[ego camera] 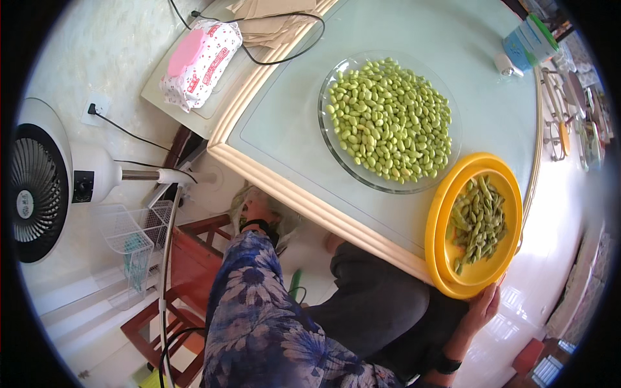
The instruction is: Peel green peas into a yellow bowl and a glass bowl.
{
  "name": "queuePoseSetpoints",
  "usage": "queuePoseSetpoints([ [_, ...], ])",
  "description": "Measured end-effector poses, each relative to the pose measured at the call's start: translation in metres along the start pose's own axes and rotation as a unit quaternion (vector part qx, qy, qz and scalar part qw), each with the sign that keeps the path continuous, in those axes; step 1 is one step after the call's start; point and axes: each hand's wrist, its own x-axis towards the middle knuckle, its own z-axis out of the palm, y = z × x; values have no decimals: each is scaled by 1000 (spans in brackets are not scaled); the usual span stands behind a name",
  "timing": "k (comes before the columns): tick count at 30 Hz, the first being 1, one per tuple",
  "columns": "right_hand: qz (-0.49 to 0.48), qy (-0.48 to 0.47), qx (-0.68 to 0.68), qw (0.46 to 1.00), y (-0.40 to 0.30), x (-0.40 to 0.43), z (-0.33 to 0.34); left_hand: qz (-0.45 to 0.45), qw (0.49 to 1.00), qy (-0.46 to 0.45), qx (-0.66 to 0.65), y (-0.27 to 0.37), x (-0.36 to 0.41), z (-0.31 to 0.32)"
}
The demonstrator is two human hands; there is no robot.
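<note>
My right hand (482, 306) grips the near rim of a yellow plastic basin (435, 233), which sits at the table's front right corner. Unshelled green soybean pods (480, 220) lie in the basin. My left hand (258, 206) is below the table's front edge, against a clear plastic bag (287, 224); its fingers are partly hidden, so its grip cannot be made out. Beyond the basin, a round clear glass plate (331, 145) carries a broad heap of shelled green beans (393, 121). The basin's rim overlaps the plate's edge in view.
A pack of wipes (204, 63) and brown cardboard (271, 19) lie on a side surface at left, a black cable (291, 60) looping over the table edge. A fan (36, 194) and red wooden stool (194, 262) stand left. A green-lidded tub (529, 43) is far right.
</note>
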Motion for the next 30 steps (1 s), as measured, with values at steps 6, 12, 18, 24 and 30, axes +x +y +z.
queuePoseSetpoints([
  [6, -6, 43, -7, 999, -9, -4, 12, 87, 991, -12, -100, 27, -12, 21],
  [12, -8, 23, 5, 1000, -4, 0, 6, 96, 995, 29, 9, 15, -28, 41],
  [18, -5, 24, -4, 1000, -2, 1, 6, 169, 984, -48, -43, 17, -31, 47],
  [24, -4, 19, 6, 1000, 4, 2, 2, 111, 981, -93, 128, 48, -56, 14],
  [30, -9, -9, -35, 999, -9, 1, 8, 165, 981, -69, -73, 19, -68, -6],
])
